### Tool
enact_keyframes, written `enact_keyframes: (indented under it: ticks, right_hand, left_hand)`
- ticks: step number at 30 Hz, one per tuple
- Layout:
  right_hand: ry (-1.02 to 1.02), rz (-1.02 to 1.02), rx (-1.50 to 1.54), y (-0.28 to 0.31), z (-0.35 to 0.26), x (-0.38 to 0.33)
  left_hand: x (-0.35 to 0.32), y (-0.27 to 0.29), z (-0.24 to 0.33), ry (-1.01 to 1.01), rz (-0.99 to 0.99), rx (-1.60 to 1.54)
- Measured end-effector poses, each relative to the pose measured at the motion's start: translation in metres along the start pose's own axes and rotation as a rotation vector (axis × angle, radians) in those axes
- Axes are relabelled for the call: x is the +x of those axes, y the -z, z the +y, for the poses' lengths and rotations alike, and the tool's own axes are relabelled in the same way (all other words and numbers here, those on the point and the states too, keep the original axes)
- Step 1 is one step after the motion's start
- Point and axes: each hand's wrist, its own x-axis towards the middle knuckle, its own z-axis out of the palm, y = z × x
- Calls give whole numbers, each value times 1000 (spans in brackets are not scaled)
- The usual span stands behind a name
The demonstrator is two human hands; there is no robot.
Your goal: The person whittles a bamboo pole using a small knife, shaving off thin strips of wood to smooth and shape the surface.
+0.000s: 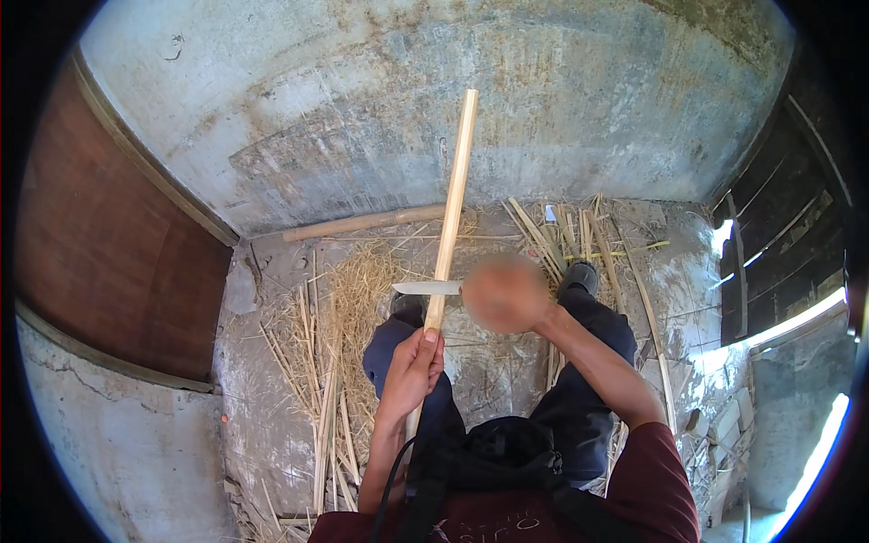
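L hand (412,373) pinches stick (453,204); R hand (505,292), blurry, grips knife (425,288) w/ blade across it. Strips (328,425) below look done; stick looks unsplit.

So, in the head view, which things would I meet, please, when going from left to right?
Brown panel, straw heap, left hand, blurred right hand, right shoe, dark boards.

The scene is viewed from the person's head through a wide fisheye lens, tilted steeply downward. The left hand (412,376) and right hand (505,294) are framed centrally at close range; the floor (487,380) is seen below them, the wall (362,100) beyond, the maroon shirt (654,484) cropped by the lower edge.
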Motion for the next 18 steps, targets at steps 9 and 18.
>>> enact_keyframes:
  ticks: [9, 18]
  right_hand:
    - [-9, -2, -88, 8, 4, 1]
    - [10, -24, -99, 9, 7, -1]
  left_hand:
    - [-2, 3, -2, 3, -11, 4]
    - [-9, 7, -4, 37, -1, -11]
